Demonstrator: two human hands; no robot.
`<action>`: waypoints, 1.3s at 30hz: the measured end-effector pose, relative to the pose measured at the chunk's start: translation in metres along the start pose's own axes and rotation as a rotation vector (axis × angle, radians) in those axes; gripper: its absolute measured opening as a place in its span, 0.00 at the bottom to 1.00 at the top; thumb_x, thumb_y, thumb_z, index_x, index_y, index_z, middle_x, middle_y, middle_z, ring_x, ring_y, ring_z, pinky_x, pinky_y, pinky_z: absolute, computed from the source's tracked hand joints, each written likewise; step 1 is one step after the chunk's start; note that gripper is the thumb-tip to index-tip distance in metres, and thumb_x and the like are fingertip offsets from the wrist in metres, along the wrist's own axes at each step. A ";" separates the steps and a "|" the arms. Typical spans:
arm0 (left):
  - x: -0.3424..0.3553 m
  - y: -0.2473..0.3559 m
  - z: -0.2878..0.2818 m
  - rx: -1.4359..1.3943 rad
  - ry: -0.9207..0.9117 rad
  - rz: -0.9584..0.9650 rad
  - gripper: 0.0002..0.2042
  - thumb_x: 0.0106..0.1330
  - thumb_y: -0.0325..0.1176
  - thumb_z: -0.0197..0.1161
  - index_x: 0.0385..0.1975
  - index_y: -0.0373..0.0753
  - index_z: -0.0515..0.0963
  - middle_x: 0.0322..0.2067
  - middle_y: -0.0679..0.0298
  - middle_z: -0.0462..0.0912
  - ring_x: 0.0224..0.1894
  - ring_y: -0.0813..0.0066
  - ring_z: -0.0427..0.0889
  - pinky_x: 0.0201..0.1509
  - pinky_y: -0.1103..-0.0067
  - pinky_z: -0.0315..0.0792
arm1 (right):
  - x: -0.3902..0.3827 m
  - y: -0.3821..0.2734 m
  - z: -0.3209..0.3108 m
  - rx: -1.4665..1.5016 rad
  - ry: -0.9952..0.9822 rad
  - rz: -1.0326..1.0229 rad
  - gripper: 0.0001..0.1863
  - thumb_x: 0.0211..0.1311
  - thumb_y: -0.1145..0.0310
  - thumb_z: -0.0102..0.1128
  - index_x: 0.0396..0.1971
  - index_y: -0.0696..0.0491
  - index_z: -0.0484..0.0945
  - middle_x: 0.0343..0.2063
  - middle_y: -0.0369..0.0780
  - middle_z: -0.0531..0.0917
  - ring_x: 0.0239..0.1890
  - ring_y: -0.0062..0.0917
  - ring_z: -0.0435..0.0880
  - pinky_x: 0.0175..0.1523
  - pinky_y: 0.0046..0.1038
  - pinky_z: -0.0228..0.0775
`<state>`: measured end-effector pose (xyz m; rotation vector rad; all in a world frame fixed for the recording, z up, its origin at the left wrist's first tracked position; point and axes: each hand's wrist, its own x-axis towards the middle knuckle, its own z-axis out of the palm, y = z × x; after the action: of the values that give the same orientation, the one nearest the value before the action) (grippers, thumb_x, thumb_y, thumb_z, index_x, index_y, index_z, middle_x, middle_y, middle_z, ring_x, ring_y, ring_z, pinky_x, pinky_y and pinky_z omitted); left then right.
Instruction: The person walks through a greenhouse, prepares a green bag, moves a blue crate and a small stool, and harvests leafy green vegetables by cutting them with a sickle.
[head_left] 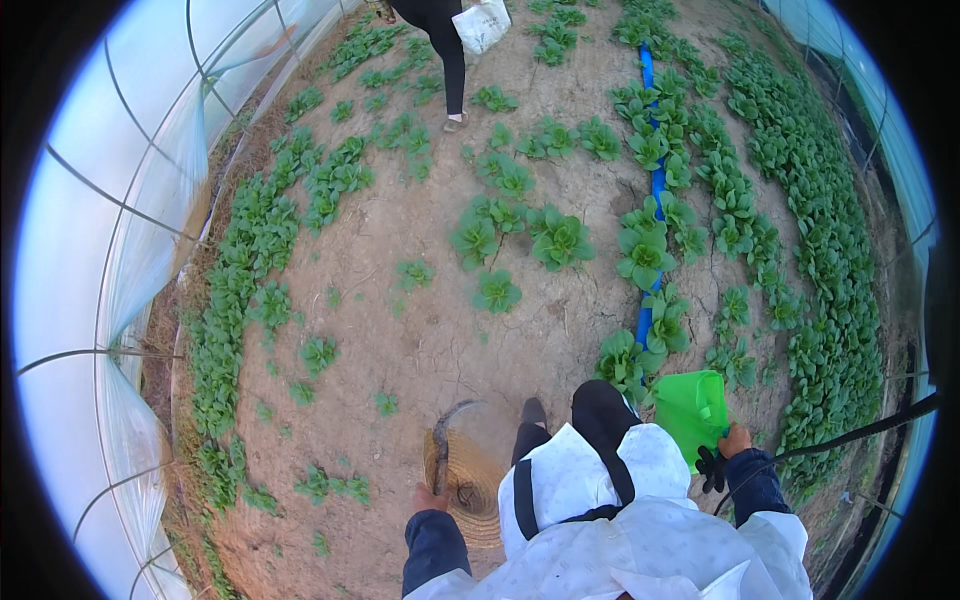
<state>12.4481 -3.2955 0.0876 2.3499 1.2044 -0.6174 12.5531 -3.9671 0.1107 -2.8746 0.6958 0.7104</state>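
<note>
My left hand (430, 497) is closed round the handle of a sickle (441, 432), its curved blade pointing away and bending right. A round straw hat (478, 500) lies against the sickle and that hand; whether the fingers also pinch its brim I cannot tell. On the right, my right hand (737, 440) grips the edge of a bright green bag (690, 415), which hangs beside my right leg. Just under this hand dangle black gloves (711, 468), apparently held along with the bag.
Leafy green plants (560, 238) grow in patches ahead, with dense rows (840, 300) at right and left. A blue hose (657, 190) runs lengthwise through one row. Plastic sheeting on hoops (130, 250) walls both sides. Far ahead, another person (445, 45) stands by a white bag (482, 25).
</note>
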 end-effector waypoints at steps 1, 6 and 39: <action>0.028 0.034 -0.025 0.038 0.029 0.048 0.28 0.43 0.37 0.73 0.41 0.29 0.70 0.36 0.41 0.78 0.42 0.43 0.78 0.46 0.61 0.72 | 0.013 -0.014 -0.006 -0.004 -0.008 0.002 0.18 0.42 0.65 0.59 0.33 0.62 0.76 0.31 0.58 0.79 0.36 0.54 0.78 0.41 0.48 0.71; 0.161 0.124 -0.098 -0.062 0.176 0.202 0.26 0.44 0.34 0.71 0.41 0.30 0.69 0.34 0.42 0.79 0.41 0.43 0.78 0.45 0.61 0.72 | 0.077 -0.141 -0.042 0.036 -0.121 -0.013 0.18 0.40 0.66 0.59 0.32 0.62 0.77 0.33 0.58 0.79 0.38 0.52 0.78 0.43 0.46 0.71; 0.787 0.827 -0.419 0.283 -0.114 0.244 0.31 0.41 0.40 0.74 0.42 0.26 0.70 0.34 0.40 0.79 0.39 0.45 0.79 0.43 0.63 0.73 | 0.637 -0.700 -0.351 0.175 -0.132 0.286 0.22 0.41 0.65 0.64 0.38 0.61 0.75 0.34 0.57 0.79 0.38 0.52 0.78 0.44 0.47 0.72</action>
<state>13.6274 -3.0000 0.1236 2.5991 0.8077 -0.8690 13.5187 -3.6742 0.1182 -2.5714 1.1030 0.8174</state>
